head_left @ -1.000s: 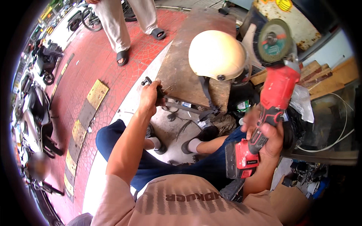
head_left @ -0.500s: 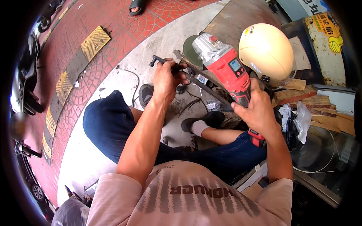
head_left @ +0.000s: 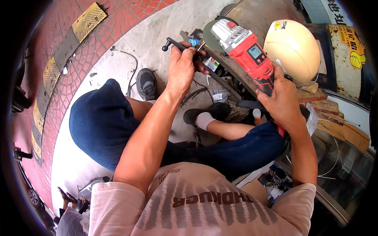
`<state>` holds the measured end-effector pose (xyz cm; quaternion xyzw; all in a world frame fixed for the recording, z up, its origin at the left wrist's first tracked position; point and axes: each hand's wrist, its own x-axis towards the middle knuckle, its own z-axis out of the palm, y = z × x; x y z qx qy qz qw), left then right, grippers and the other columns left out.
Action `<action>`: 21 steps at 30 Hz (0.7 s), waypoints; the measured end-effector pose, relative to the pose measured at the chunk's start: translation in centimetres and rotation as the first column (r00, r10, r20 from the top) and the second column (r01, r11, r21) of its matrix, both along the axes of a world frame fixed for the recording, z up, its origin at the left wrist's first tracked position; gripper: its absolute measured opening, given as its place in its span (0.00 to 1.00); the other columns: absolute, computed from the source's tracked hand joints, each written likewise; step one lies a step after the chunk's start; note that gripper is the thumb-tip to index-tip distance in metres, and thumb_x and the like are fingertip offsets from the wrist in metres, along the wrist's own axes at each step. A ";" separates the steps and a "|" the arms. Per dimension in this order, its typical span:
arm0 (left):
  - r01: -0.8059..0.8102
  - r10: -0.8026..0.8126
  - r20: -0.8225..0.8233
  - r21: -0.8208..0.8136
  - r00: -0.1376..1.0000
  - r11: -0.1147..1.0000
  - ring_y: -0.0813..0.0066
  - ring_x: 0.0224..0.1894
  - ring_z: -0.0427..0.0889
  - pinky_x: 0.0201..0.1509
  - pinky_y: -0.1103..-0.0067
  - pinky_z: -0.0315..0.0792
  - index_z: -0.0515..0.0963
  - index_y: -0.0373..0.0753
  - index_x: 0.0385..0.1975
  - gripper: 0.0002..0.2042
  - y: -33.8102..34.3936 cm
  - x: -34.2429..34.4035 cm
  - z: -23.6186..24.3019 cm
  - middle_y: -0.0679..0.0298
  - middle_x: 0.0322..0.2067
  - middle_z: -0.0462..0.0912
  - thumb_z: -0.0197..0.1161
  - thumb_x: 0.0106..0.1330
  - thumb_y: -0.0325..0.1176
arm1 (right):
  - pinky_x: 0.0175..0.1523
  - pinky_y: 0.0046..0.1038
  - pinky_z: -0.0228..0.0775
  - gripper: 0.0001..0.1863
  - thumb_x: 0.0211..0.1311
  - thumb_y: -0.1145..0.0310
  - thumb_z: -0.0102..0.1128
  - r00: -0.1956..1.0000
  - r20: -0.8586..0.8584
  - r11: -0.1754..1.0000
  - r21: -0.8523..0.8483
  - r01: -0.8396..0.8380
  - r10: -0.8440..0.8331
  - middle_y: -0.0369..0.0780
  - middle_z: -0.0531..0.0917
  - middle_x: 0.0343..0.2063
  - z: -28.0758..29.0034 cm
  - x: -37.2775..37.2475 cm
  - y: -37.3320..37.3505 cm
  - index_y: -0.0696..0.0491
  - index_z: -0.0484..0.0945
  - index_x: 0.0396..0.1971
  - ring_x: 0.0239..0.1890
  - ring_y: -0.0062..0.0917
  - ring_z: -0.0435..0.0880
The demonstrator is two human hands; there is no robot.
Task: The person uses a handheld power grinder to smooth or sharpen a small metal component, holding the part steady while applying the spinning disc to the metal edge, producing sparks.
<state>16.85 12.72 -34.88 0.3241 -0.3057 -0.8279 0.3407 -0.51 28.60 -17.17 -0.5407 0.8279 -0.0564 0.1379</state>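
Observation:
My left hand (head_left: 182,67) is closed round a slim black lever with a ball end (head_left: 171,42), which sticks out past the fingers toward the upper left. In my right hand (head_left: 281,92) is a red and grey cordless angle grinder (head_left: 246,49), gripped by its body, with a small screen on top. A green-grey disc (head_left: 211,36) shows at its head, apart from the lever. Below the grinder a dark bar (head_left: 223,84) slants from beside my left fingers toward my right hand; what it belongs to is unclear.
A cream helmet (head_left: 293,49) rests on the bench right of the grinder. Wood pieces (head_left: 323,106) lie beyond my right wrist. On the ground between my legs are a dark cable (head_left: 197,92) and a small plastic bag (head_left: 221,95). An orange-capped bottle (head_left: 257,114) stands by my right knee.
The view has shifted, moving the hands, grinder and helmet toward the upper right of the picture. Both grips stay the same. The orange-capped bottle has come into sight below my right hand.

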 end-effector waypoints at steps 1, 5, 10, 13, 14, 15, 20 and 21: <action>-0.001 0.001 0.004 0.001 1.000 1.000 0.68 0.25 0.78 0.32 0.66 0.85 0.63 0.35 0.57 0.13 0.0 -0.1 0.1 0.48 0.44 0.83 0.48 0.79 0.33 | 0.43 0.47 0.78 0.37 0.53 0.70 0.68 1.000 0.011 1.000 -0.007 0.005 -0.005 0.54 0.84 0.28 0.0 0.1 0.0 0.64 0.67 0.64 0.32 0.52 0.87; -0.007 0.007 0.013 -0.005 1.000 1.000 0.69 0.25 0.77 0.32 0.66 0.85 0.63 0.36 0.57 0.12 0.1 -0.3 0.4 0.49 0.42 0.83 0.49 0.79 0.32 | 0.43 0.47 0.78 0.37 0.53 0.70 0.68 1.000 -0.004 0.999 -0.043 -0.020 0.020 0.54 0.84 0.28 0.0 0.1 0.0 0.63 0.67 0.64 0.32 0.53 0.87; -0.017 0.017 0.032 -0.016 0.999 1.000 0.70 0.25 0.77 0.31 0.67 0.86 0.63 0.36 0.56 0.12 0.0 -0.3 0.4 0.50 0.42 0.83 0.49 0.79 0.31 | 0.43 0.48 0.78 0.37 0.53 0.71 0.67 1.000 -0.019 1.000 0.004 -0.012 0.012 0.56 0.85 0.29 0.2 0.0 -0.6 0.63 0.66 0.64 0.32 0.53 0.87; -0.013 0.013 0.039 -0.022 0.999 1.000 0.70 0.25 0.77 0.31 0.67 0.86 0.63 0.36 0.56 0.12 0.0 -0.5 0.4 0.50 0.42 0.83 0.49 0.79 0.32 | 0.43 0.48 0.78 0.37 0.53 0.71 0.67 0.999 -0.032 0.999 -0.024 -0.038 0.037 0.56 0.85 0.30 -0.1 -0.2 -0.3 0.63 0.66 0.64 0.33 0.54 0.87; -0.011 0.012 0.041 -0.022 0.999 1.000 0.70 0.25 0.77 0.31 0.67 0.86 0.63 0.36 0.56 0.11 0.0 -0.5 0.5 0.50 0.42 0.83 0.50 0.79 0.32 | 0.44 0.48 0.78 0.37 0.53 0.71 0.67 0.998 -0.038 0.998 -0.031 -0.055 0.053 0.56 0.85 0.30 -0.2 -0.3 -0.2 0.63 0.66 0.64 0.34 0.54 0.87; -0.010 0.011 0.043 -0.022 0.999 1.000 0.70 0.25 0.77 0.31 0.67 0.86 0.63 0.35 0.55 0.11 -0.1 -0.5 0.5 0.50 0.42 0.83 0.50 0.79 0.32 | 0.44 0.48 0.78 0.37 0.53 0.71 0.67 0.997 -0.045 0.997 -0.039 -0.071 0.070 0.57 0.85 0.30 -0.2 -0.4 -0.2 0.63 0.66 0.65 0.34 0.54 0.87; -0.001 0.003 0.076 -0.027 0.997 1.000 0.71 0.25 0.77 0.32 0.68 0.86 0.64 0.35 0.55 0.11 -0.2 -0.3 1.1 0.50 0.41 0.82 0.50 0.79 0.32 | 0.44 0.49 0.78 0.37 0.54 0.70 0.67 0.996 -0.059 0.997 -0.021 -0.071 0.069 0.57 0.85 0.30 -0.4 -0.5 -0.2 0.63 0.66 0.65 0.35 0.56 0.87; -0.001 0.004 0.084 -0.029 0.996 1.000 0.71 0.26 0.77 0.32 0.68 0.86 0.64 0.35 0.54 0.11 -0.2 -0.4 1.2 0.50 0.41 0.82 0.50 0.79 0.32 | 0.44 0.49 0.78 0.37 0.54 0.70 0.67 0.994 -0.071 0.996 -0.024 -0.082 0.080 0.57 0.85 0.30 -0.4 -0.6 -0.2 0.63 0.66 0.65 0.35 0.56 0.87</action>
